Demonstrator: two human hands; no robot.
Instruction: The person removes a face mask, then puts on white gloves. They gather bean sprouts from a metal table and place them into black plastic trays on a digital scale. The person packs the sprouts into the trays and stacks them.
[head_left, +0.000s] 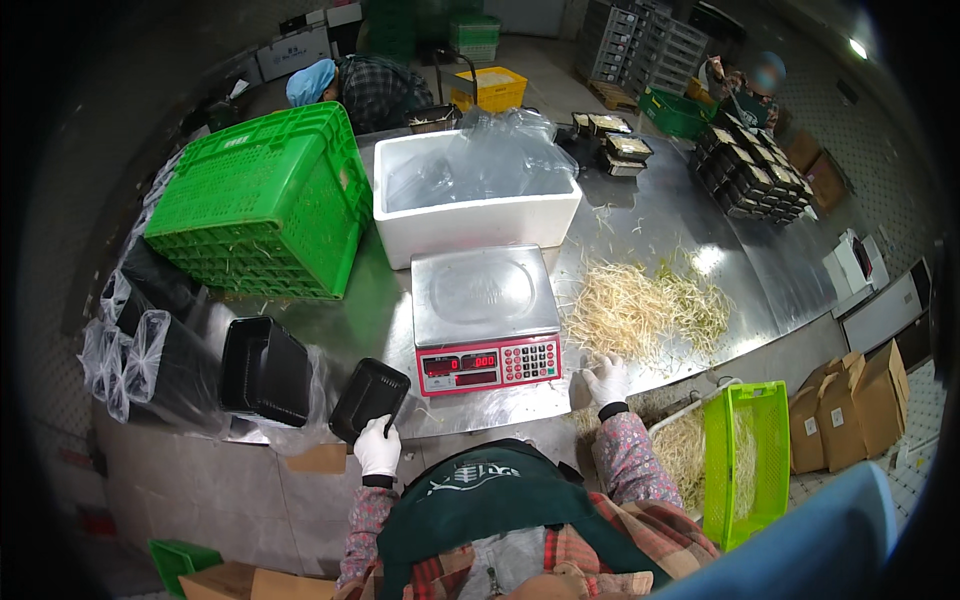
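Note:
My left hand (376, 453), in a white glove, grips the near edge of a black plastic tray (369, 401). The tray is tilted, with nothing in it, left of the red electronic scale (486, 319). Bare metal shows on the scale's platform, and its display is lit. My right hand (607, 381), gloved too, rests at the table's front edge with fingers spread, just below a loose pile of bean sprouts (622, 304). Whether its fingertips touch any sprouts is hard to tell. A nested stack of black trays (264, 371) lies left of the held one.
A white foam box (480, 221) holding clear plastic bags stands behind the scale, beside a large green crate (262, 202). Filled, packed trays (750, 169) are stacked at the back right. A lime-green crate (746, 465) sits below the table edge. Two people (379, 90) work across the table.

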